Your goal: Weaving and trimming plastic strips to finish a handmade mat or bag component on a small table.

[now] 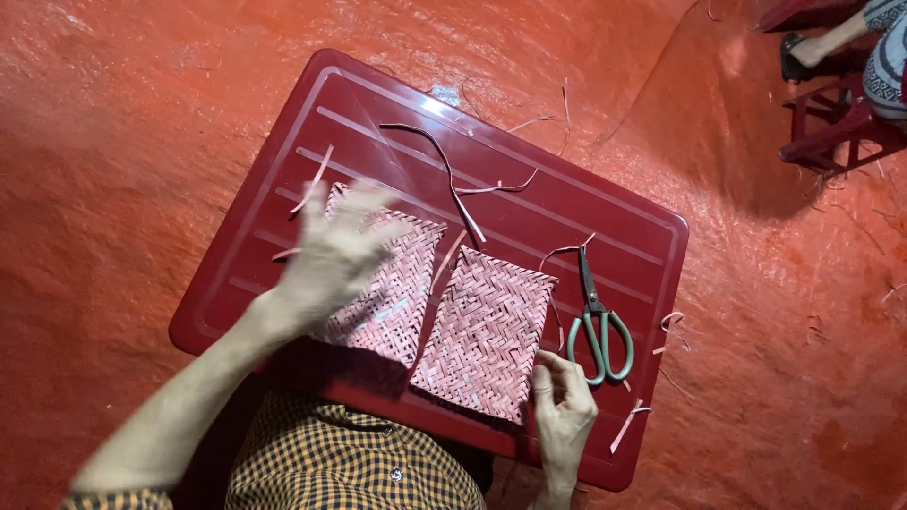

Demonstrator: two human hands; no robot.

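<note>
Left hand [333, 253] blurred, fingers spread open, flat over the left square mat of woven pink strips [389, 288] on the dark red ribbed plastic counter [529, 203]. Right hand [564, 408] loosely curled, fingertips pinching the lower right corner of the second woven pink mat [487, 331], just beside the first. Green-handled scissors [597, 326] lie just above the right hand. Loose pink strip offcuts [453, 184] beyond both hands.
</note>
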